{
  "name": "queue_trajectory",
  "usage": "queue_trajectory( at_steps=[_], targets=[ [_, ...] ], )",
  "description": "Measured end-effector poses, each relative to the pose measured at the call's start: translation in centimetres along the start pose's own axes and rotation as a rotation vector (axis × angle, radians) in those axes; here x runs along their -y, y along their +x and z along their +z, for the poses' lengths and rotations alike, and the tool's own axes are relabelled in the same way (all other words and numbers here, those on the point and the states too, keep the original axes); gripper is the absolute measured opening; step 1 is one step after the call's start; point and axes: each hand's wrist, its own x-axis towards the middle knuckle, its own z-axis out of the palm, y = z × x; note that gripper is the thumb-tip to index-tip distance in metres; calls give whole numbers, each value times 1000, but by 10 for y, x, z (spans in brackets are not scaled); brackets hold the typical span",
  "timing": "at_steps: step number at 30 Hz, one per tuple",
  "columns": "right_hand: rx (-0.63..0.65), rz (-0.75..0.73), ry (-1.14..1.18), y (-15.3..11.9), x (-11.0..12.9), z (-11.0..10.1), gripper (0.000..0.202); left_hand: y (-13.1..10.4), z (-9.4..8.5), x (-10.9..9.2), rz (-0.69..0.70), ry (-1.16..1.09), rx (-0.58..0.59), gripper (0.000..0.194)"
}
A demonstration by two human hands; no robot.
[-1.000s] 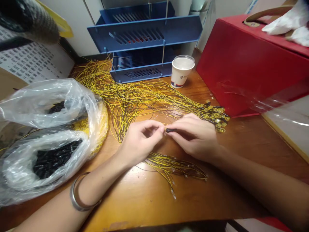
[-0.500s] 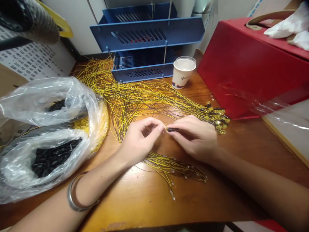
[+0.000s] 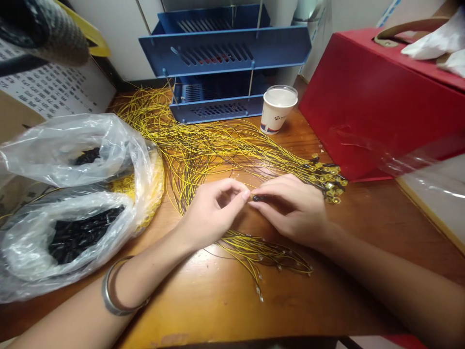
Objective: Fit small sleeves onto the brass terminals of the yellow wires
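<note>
My left hand [image 3: 212, 211] is closed in a pinch, thumb against forefinger, at the middle of the desk. A tiny yellowish bit shows at its fingertips, too small to name. Facing it, my right hand [image 3: 300, 206] grips a small black tubular piece [image 3: 260, 198] between thumb and fingers, its end close to the left fingertips. Beneath and in front of the hands lies a bunch of thin yellow-and-black wires [image 3: 250, 242] with small clear tips. Behind them, a larger spread of such wires [image 3: 203, 140] runs right to a cluster of yellow hexagonal ends with black sleeves [image 3: 329, 179].
Plastic bags on the left hold black pieces [image 3: 82, 235] and yellow rings [image 3: 152, 194]. A blue tray rack [image 3: 221, 51] stands at the back, a paper cup [image 3: 278, 111] beside it. On the right is a red box [image 3: 378, 106] with a strap.
Both hands keep nearly the same place and grip. Left thumb and finger have shifted slightly right against the black piece. The whole view has moved a little.
</note>
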Motion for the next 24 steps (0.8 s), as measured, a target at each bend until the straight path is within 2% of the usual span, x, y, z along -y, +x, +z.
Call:
queue_trajectory(
  at_steps=[6, 15, 20, 24],
  targets=[
    [8, -8, -3, 0, 1, -1, 9, -1, 0, 1, 0, 45, 21, 18],
    [-81, -34, 30, 2, 3, -3, 11, -2, -1, -3, 40, -2, -2, 22],
    [-52, -66, 34, 1, 2, -2, 12, -2, -4, -1, 147, 129, 145, 32],
    [-22, -101, 47, 1, 1, -2, 9, -2, -7, 0, 170, 140, 237, 34]
  ],
)
